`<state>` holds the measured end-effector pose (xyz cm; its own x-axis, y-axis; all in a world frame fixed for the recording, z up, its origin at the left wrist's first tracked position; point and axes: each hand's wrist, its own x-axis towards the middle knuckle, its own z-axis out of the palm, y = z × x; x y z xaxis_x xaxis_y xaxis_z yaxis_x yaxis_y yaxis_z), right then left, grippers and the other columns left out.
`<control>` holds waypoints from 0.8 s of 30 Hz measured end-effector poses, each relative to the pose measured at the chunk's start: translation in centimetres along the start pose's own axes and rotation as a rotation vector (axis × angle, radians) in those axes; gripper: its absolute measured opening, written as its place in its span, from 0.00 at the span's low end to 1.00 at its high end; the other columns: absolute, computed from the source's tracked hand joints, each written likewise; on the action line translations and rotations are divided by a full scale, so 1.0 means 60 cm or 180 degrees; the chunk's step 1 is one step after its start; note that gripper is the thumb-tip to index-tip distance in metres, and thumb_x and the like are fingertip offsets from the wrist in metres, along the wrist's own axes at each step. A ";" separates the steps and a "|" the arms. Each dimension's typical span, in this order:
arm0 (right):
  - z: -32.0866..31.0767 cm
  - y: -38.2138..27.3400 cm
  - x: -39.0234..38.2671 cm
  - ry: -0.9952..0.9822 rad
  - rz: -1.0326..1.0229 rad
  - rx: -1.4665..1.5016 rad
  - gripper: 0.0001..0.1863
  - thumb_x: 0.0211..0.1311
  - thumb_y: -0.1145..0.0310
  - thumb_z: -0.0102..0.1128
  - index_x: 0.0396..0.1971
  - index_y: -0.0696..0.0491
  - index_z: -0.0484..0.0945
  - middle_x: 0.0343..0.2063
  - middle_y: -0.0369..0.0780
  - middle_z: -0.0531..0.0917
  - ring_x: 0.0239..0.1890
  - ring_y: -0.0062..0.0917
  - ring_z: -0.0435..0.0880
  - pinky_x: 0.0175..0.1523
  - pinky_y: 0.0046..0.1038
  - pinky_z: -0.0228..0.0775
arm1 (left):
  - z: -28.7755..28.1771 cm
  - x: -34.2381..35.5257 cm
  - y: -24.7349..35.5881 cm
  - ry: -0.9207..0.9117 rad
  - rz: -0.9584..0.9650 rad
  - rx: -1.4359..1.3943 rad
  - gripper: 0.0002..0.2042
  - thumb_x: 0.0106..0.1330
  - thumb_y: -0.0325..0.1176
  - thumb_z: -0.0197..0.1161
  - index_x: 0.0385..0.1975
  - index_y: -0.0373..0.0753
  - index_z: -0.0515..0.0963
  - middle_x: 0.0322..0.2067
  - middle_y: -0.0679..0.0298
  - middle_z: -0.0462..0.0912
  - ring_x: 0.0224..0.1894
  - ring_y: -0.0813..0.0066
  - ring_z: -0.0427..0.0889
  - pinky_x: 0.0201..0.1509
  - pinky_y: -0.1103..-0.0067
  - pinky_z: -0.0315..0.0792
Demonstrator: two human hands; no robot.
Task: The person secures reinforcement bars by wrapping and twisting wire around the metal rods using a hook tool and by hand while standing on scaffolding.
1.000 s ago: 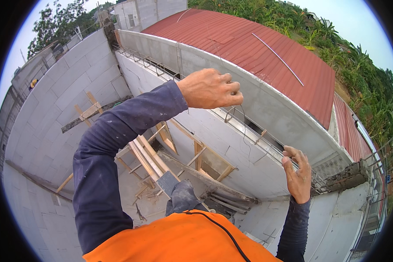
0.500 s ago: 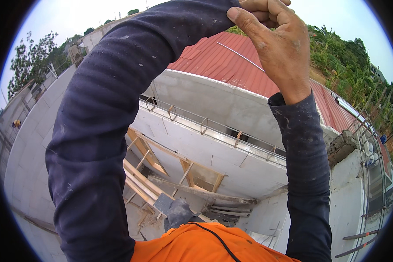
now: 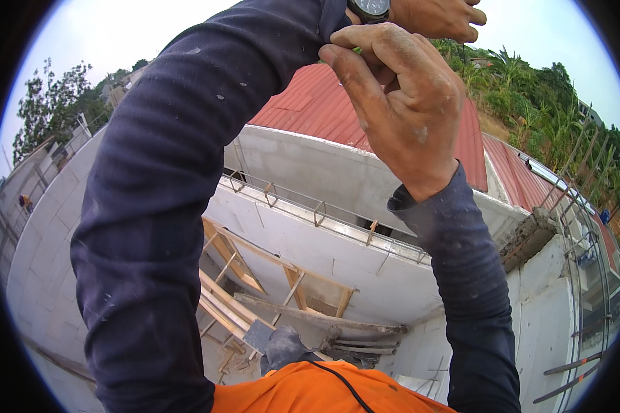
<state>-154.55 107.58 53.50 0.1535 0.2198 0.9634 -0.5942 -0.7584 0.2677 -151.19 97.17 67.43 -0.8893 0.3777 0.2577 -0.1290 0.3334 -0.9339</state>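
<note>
My left arm, in a dark navy sleeve (image 3: 151, 172) flecked with pale spots, arches up and across the top of the view. A dark-faced wristwatch (image 3: 372, 7) shows on that wrist, partly cut off by the upper edge. Beyond the watch, my left hand (image 3: 437, 17) is loosely curled, its palm hidden. My right hand (image 3: 410, 103) pinches the left sleeve's cuff (image 3: 332, 19) between thumb and forefinger, just below the watch. Pale dust marks the back of this hand.
Far below my orange shirt (image 3: 324, 389) lie timber planks (image 3: 224, 303) and a boot (image 3: 282, 344). Rebar stirrups (image 3: 319, 212) line the white wall's top ahead. A red metal roof (image 3: 303, 103) stands beyond. Upright rebar (image 3: 585, 275) and rough concrete (image 3: 530, 237) are at right.
My left hand has moved further into view, bringing the watch into sight. My right hand has shifted left and down, its thumb and forefinger now at the left cuff.
</note>
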 end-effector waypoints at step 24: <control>0.002 -0.039 -0.002 -0.0374 0.0041 0.0039 0.07 0.60 0.68 0.74 0.37 0.50 0.86 0.30 0.36 0.89 0.29 0.29 0.85 0.34 0.30 0.78 | -0.018 -0.025 0.042 0.0521 0.0179 -0.0205 0.08 0.67 0.35 0.63 0.34 0.37 0.80 0.41 0.63 0.78 0.44 0.70 0.75 0.36 0.77 0.78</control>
<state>-153.08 109.22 52.74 0.2378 0.1371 0.9616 -0.5871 -0.7684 0.2547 -149.69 98.37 64.97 -0.8103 0.5313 0.2473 -0.0480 0.3605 -0.9315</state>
